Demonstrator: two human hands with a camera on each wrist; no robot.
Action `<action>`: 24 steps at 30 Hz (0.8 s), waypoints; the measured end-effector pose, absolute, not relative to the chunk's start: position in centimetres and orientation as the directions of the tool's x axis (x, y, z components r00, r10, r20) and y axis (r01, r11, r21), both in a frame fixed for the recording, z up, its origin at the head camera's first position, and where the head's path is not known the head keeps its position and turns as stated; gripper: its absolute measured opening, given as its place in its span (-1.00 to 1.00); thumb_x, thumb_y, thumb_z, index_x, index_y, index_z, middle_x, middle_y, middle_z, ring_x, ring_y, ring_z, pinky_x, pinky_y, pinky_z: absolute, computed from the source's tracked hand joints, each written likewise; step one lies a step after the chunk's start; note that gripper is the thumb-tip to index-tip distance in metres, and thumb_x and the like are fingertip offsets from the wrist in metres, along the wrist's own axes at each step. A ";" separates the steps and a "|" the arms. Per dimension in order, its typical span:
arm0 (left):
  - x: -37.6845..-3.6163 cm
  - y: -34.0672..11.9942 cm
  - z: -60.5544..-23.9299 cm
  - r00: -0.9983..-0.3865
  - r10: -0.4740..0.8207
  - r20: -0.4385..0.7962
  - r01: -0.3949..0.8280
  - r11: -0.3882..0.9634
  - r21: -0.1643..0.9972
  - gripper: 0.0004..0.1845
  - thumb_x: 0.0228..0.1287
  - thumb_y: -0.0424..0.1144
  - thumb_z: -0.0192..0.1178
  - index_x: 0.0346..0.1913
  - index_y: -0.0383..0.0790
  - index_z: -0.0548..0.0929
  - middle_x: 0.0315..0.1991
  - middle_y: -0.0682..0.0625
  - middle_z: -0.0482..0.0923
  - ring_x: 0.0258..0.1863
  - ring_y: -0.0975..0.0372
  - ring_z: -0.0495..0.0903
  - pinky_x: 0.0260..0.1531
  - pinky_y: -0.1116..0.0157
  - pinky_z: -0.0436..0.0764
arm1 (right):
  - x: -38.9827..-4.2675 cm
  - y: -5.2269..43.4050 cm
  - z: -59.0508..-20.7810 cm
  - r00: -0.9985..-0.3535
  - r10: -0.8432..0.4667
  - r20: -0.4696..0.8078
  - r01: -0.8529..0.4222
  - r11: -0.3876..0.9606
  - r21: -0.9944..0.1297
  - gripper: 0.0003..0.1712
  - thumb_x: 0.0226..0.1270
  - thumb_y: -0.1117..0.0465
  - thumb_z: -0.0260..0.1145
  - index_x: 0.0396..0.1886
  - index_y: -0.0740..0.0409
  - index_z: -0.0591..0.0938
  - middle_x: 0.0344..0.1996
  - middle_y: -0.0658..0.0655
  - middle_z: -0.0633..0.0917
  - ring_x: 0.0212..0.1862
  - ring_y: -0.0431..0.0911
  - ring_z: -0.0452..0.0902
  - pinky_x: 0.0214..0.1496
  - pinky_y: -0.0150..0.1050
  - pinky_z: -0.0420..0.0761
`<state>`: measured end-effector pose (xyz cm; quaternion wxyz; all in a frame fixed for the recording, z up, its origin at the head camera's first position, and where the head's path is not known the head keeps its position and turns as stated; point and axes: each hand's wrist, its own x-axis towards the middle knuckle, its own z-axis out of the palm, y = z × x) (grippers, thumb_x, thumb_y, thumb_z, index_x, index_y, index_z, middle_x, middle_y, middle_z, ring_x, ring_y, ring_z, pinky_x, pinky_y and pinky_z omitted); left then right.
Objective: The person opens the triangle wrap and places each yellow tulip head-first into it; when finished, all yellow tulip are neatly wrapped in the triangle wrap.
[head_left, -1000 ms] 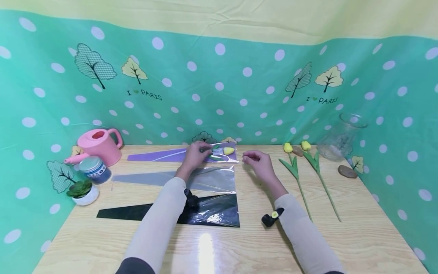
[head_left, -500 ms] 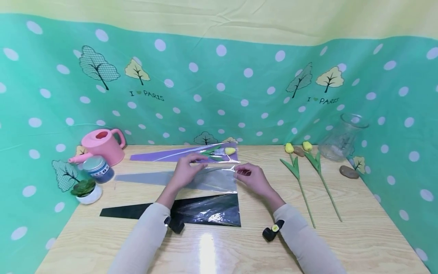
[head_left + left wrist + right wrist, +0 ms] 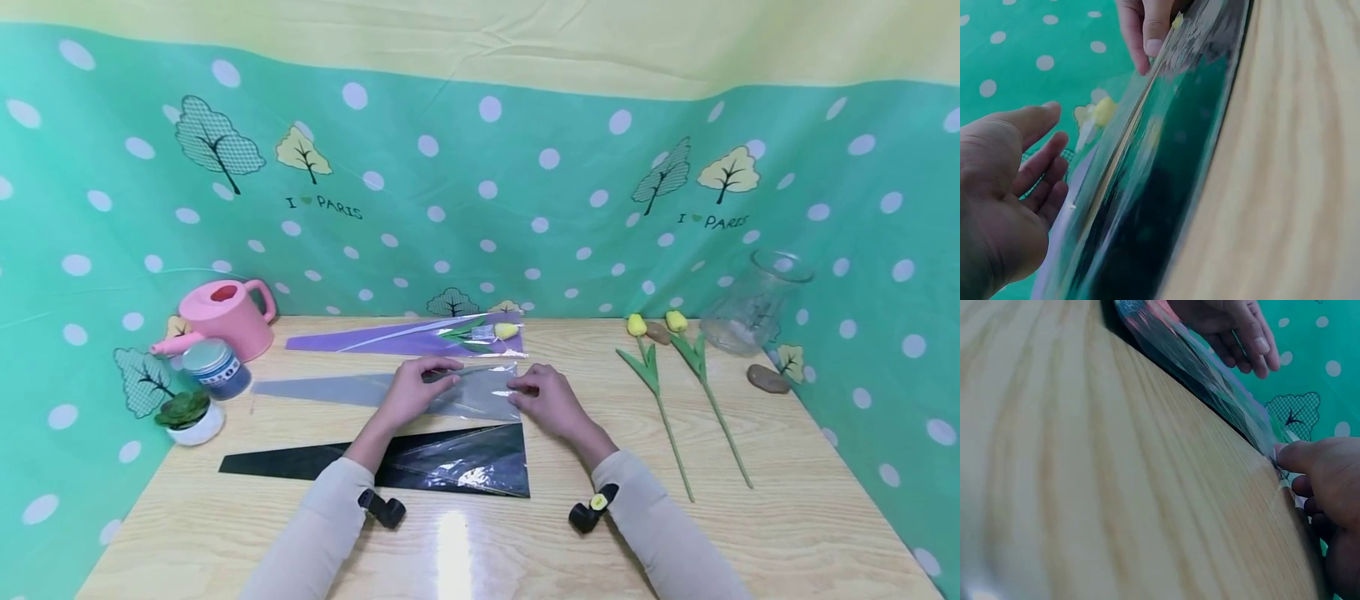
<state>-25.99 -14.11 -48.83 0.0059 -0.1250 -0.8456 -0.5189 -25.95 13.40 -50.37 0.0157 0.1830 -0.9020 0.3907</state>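
A grey, see-through tapered flower sleeve (image 3: 480, 400) lies across the middle of the table. At its wide right end, my right hand (image 3: 551, 402) pinches the edge between thumb and finger. Over the sleeve's middle is my left hand (image 3: 412, 392), its fingers loosely bent and holding nothing; the left wrist view shows its palm (image 3: 1004, 194) apart from the film. Behind lies a purple sleeve (image 3: 367, 340) with a yellow tulip (image 3: 506, 331) inside it. Nearer me is a black sleeve (image 3: 465, 462). Two loose yellow tulips (image 3: 649, 375) (image 3: 693, 358) lie to the right.
On the left stand a pink watering can (image 3: 236, 321), a blue jar (image 3: 217, 371) and a potted succulent (image 3: 197, 425). A glass vase (image 3: 742, 317) stands at the back right, with brown stones (image 3: 768, 379) near it. Dotted green cloth (image 3: 480, 225) walls the table.
My left hand has moved from the purple sleeve toward me, over the grey one. My right hand has come left and down and taken hold of the grey sleeve's wide edge.
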 end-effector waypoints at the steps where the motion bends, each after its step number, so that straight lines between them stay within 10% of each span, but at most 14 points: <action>1: -26.0 -14.1 -49.0 -0.968 0.205 0.145 0.222 0.426 0.877 -0.76 0.36 -0.22 0.39 0.05 -0.09 0.79 0.10 -0.04 0.75 0.09 0.08 0.69 0.15 0.10 0.65 | -25.9 13.4 -50.3 -0.934 -0.312 0.176 -0.342 0.629 -0.698 -0.72 0.27 0.19 0.53 -0.02 0.08 0.82 -0.33 -0.03 0.66 -0.20 -0.17 0.48 -0.13 -0.32 0.56; 24: -26.1 -14.0 -50.5 -0.958 0.228 0.173 0.259 0.430 0.865 -0.74 0.31 -0.26 0.42 0.04 -0.15 0.80 0.02 -0.03 0.77 0.09 0.09 0.71 0.19 0.12 0.66 | -26.1 12.6 -50.6 -0.936 -0.234 0.263 -0.352 0.637 -0.686 -0.97 0.27 0.28 0.51 -0.30 0.10 0.84 -0.40 -0.02 0.73 -0.28 -0.18 0.55 -0.14 -0.28 0.58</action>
